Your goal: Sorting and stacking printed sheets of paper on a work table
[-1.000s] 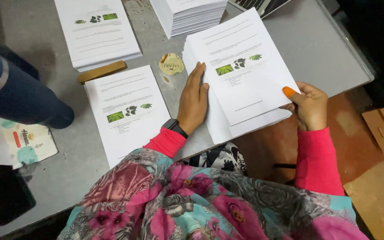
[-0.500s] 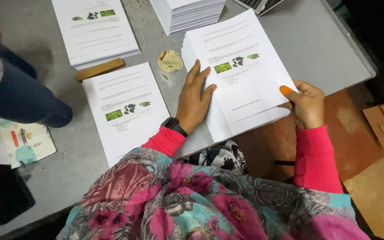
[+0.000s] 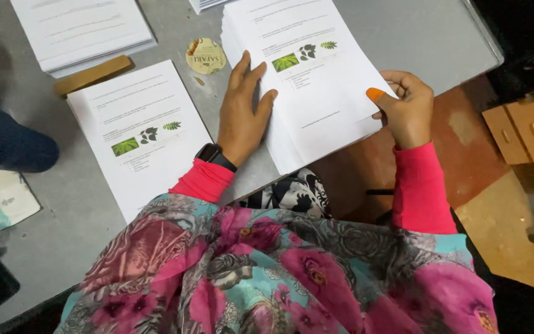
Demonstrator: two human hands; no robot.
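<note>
Top of the paper stack (image 3: 316, 74) cut off at twelve o'clock, long axis running from eleven to five, near corner overhanging the grey table (image 3: 415, 37). Left hand (image 3: 242, 111) flat, fingers spread, pressing the stack's nine o'clock edge. Right hand (image 3: 406, 108) curled at three o'clock, pinching the top sheets, fingertips partly hidden.

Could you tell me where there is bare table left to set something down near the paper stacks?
Bare grey table lies right of the thick stack, up to the edge. A narrow strip runs between the single sheet and the left hand. Around the round lid and wooden block it is crowded.
</note>
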